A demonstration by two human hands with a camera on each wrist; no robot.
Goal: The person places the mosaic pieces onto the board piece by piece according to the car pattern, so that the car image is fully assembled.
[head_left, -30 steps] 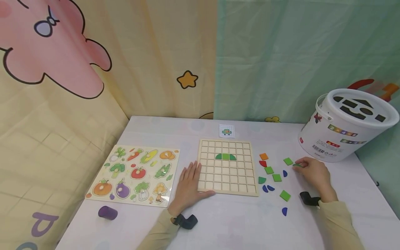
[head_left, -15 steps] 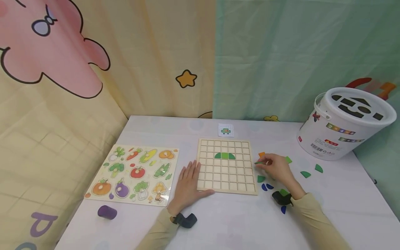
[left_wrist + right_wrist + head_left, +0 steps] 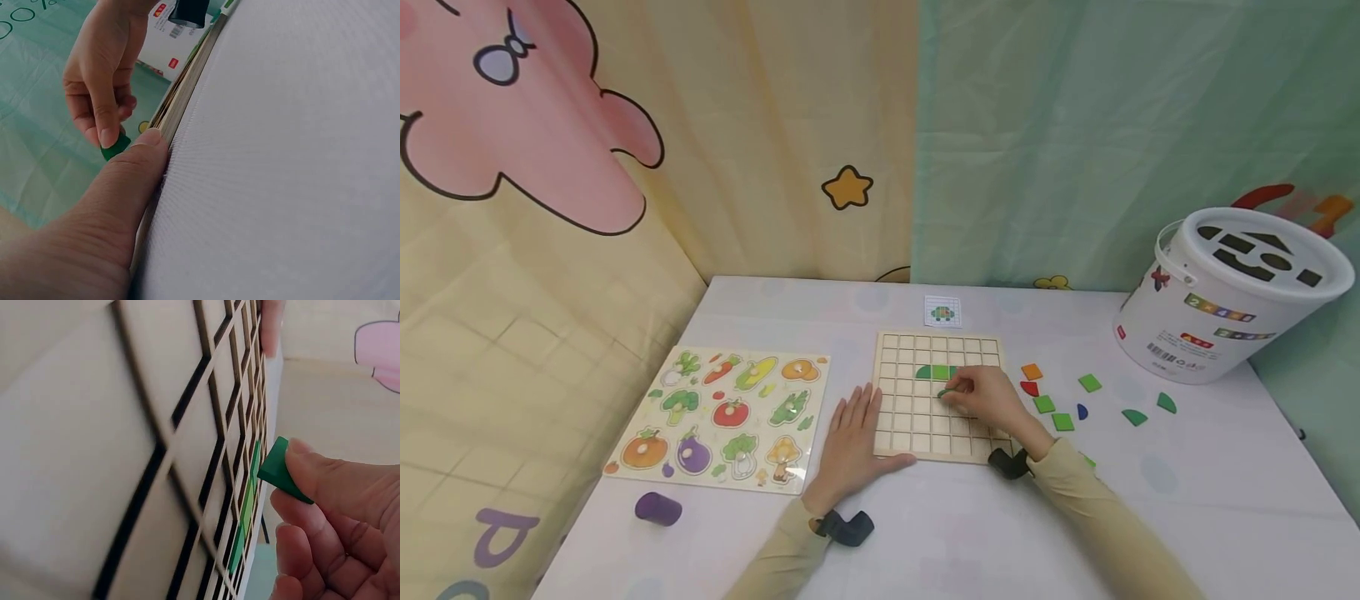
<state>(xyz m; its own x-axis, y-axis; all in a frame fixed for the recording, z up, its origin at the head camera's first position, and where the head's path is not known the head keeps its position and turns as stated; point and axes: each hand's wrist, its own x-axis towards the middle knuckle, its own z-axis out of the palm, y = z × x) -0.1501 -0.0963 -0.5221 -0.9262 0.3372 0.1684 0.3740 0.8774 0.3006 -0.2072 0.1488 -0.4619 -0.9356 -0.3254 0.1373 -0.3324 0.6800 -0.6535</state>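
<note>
Table, right hand (image 3: pixel 988 396) now over board (image 3: pixel 938 398)

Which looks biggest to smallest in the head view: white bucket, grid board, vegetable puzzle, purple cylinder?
1. White bucket and vegetable puzzle: alike in apparent size, so unranked; the bucket also stands tall.
2. Grid board: somewhat smaller.
3. Purple cylinder: far the smallest.
</note>
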